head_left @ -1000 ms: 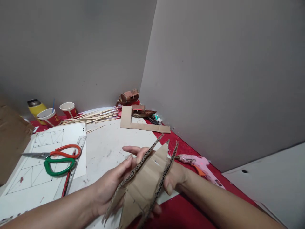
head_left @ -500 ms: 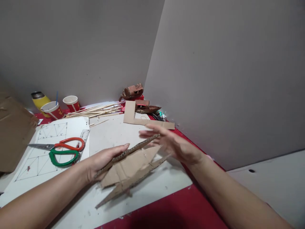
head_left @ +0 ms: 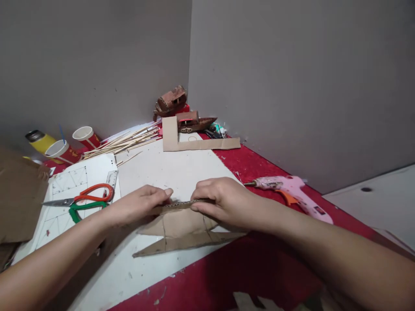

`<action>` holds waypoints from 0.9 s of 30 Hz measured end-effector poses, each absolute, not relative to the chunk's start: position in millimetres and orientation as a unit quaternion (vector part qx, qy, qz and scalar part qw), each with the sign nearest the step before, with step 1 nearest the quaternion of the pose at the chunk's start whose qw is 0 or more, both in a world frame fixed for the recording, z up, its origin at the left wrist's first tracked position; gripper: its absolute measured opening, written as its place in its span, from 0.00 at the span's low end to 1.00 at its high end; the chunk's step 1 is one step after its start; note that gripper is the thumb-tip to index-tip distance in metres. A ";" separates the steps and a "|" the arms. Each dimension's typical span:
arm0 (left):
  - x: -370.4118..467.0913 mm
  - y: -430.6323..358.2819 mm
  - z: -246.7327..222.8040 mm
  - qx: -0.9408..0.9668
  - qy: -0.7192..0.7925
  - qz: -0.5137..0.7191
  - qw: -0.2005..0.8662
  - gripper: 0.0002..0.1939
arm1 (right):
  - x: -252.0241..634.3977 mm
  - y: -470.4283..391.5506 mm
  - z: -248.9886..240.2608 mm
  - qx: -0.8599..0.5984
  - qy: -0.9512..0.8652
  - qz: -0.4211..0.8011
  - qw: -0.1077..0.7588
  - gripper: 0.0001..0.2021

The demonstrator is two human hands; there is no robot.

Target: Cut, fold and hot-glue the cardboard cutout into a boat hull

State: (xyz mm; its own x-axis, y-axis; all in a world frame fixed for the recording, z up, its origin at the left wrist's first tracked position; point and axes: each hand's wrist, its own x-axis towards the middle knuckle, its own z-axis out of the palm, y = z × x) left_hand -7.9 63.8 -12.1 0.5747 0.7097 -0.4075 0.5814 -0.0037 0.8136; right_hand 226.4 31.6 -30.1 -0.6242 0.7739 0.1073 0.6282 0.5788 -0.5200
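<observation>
Both forearms slant in from the near corners, palms down; the left hand (head_left: 139,206) and right hand (head_left: 223,203) grip the far edge of the folded cardboard (head_left: 184,223), which is over a white board's (head_left: 142,168) near edge; red worktop (head_left: 181,287) shows beneath; grey walls (head_left: 97,52) meet at the far corner.

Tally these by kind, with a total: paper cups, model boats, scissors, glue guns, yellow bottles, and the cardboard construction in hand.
Paper cups: 2
Model boats: 2
Scissors: 1 pair
Glue gun: 1
Yellow bottle: 1
Held cardboard construction: 1
Total: 8
</observation>
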 end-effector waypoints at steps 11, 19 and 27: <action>-8.3 44.6 -17.8 0.828 0.433 -0.011 0.356 0.11 | 215.1 29.7 -28.1 -0.394 -0.897 0.194 0.060 0.09; -8.1 44.4 -21.1 0.879 0.386 -0.006 0.280 0.07 | 196.6 37.4 -31.2 -0.359 -0.918 0.169 0.009 0.09; -7.1 31.8 -28.2 0.981 0.189 0.033 0.033 0.12 | 191.9 31.1 -37.3 -0.231 -0.967 0.101 0.046 0.08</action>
State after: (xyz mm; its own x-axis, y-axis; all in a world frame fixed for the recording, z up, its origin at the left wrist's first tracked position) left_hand -7.1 31.8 -28.2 0.9264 0.3728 0.0527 0.3684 -0.9265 0.0765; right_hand 191.9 31.1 -37.3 -0.8891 0.4558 0.0417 0.4374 0.8730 -0.2158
